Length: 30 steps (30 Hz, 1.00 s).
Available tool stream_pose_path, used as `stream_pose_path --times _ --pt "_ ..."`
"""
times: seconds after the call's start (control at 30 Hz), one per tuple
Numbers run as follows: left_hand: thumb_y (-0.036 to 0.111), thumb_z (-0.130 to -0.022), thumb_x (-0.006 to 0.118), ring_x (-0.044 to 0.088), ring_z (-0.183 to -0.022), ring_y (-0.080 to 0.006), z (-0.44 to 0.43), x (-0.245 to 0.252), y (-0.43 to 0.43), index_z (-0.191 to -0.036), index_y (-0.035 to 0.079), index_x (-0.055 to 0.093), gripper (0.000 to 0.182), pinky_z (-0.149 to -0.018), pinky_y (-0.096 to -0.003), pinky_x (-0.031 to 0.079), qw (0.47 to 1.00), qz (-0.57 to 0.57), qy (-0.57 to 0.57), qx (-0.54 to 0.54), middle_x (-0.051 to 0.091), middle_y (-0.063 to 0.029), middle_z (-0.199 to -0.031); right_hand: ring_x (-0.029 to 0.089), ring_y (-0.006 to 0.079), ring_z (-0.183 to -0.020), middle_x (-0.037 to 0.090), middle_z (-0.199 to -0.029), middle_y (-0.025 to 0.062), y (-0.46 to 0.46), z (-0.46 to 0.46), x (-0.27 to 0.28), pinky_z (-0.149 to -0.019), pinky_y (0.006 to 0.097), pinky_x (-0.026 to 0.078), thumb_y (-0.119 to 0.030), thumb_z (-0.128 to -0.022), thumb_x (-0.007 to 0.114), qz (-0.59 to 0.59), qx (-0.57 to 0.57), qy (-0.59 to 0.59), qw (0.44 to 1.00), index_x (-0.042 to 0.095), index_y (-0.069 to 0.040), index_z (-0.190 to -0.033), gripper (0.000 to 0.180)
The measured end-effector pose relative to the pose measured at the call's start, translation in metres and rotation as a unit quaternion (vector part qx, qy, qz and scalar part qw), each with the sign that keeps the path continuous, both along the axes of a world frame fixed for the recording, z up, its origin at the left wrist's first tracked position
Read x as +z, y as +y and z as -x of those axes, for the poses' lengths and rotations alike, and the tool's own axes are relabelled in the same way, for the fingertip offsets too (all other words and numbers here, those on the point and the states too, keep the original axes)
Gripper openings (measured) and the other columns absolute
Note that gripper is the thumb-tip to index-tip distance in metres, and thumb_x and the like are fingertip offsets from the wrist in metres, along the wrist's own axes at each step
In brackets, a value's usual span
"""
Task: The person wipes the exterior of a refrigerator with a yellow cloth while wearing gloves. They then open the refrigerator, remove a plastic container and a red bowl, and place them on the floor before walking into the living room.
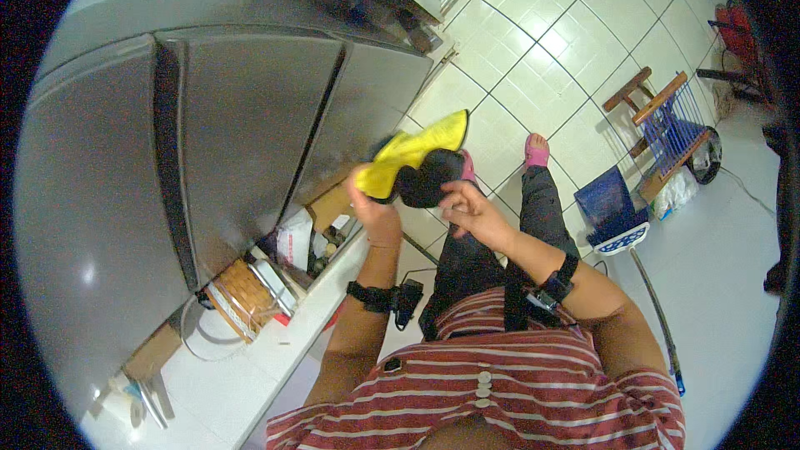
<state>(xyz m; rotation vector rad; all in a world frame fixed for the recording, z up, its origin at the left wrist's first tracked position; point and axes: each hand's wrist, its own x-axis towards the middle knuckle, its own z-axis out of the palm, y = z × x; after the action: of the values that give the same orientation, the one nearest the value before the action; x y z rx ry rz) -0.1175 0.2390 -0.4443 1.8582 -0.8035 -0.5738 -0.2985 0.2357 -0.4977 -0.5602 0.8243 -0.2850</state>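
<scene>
A yellow cloth-like item (415, 150) with dark edging hangs in front of me, in front of the lower end of the steel-grey panels. My left hand (375, 215) grips its near left end, and motion blurs the fingers. Against its right side is a rounded black part or piece (431, 180); whether the two are joined cannot be made out. My right hand (469, 209) is beside the black piece with fingers partly curled. Its fingertips are close to the black edge, but contact is unclear. Both forearms wear black straps.
Tall steel-grey refrigerator-like panels (250, 125) rise on the left. A white counter (219, 381) carries a woven basket (240, 294) and a paper roll (122, 406). On the right are a wooden-framed folding stool (669, 119), a blue dustpan (609, 206) and a long handle (656, 312).
</scene>
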Motion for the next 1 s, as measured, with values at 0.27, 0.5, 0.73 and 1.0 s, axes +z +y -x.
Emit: stream_pose_path --times 0.27,0.5,0.73,1.0 --pt "0.005 -0.085 0.055 0.046 -0.108 -0.0249 -0.089 -0.004 -0.065 -0.120 -0.001 0.040 0.039 -0.097 -0.0355 0.035 0.951 0.074 -0.281 -0.103 0.046 -0.0146 -0.117 0.060 0.0129 -0.086 0.062 -0.097 0.0041 0.055 0.021 -0.064 -0.069 0.0265 0.047 -0.020 -0.093 0.051 -0.176 -0.085 0.147 0.970 0.054 -0.008 -0.112 0.023" --pt "-0.001 -0.074 0.059 0.042 -0.110 -0.0381 -0.095 -0.095 -0.138 -0.131 -0.004 0.033 0.063 -0.099 -0.0447 0.031 0.848 0.045 -0.489 -0.197 0.044 -0.0227 -0.116 0.060 0.0142 -0.085 0.063 -0.094 0.0043 0.091 0.046 -0.085 -0.072 0.0274 0.045 -0.023 -0.092 0.051 -0.220 -0.215 0.202 0.930 0.055 -0.008 -0.110 0.024" --pt "0.019 -0.081 0.056 0.044 -0.113 -0.0357 -0.114 -0.077 -0.168 -0.139 0.008 0.031 0.064 -0.098 -0.0443 0.032 0.435 -0.243 -0.733 -0.463 0.045 -0.0218 -0.127 0.061 0.0157 -0.085 0.064 -0.091 0.0066 0.114 0.069 -0.111 -0.069 0.0298 0.046 -0.022 -0.089 0.054 -0.243 -0.204 0.185 0.930 0.056 -0.007 -0.110 0.025" --pt "0.020 -0.090 0.040 0.047 -0.109 -0.0340 -0.102 -0.168 -0.218 -0.131 0.009 0.044 0.043 -0.096 -0.0465 0.032 0.214 -0.323 -0.794 -0.468 0.054 -0.0184 -0.116 0.061 0.0164 -0.083 0.064 -0.088 0.0083 0.124 0.087 -0.138 -0.073 0.0298 0.046 -0.020 -0.092 0.052 -0.246 -0.224 0.186 0.924 0.056 -0.004 -0.106 0.022"
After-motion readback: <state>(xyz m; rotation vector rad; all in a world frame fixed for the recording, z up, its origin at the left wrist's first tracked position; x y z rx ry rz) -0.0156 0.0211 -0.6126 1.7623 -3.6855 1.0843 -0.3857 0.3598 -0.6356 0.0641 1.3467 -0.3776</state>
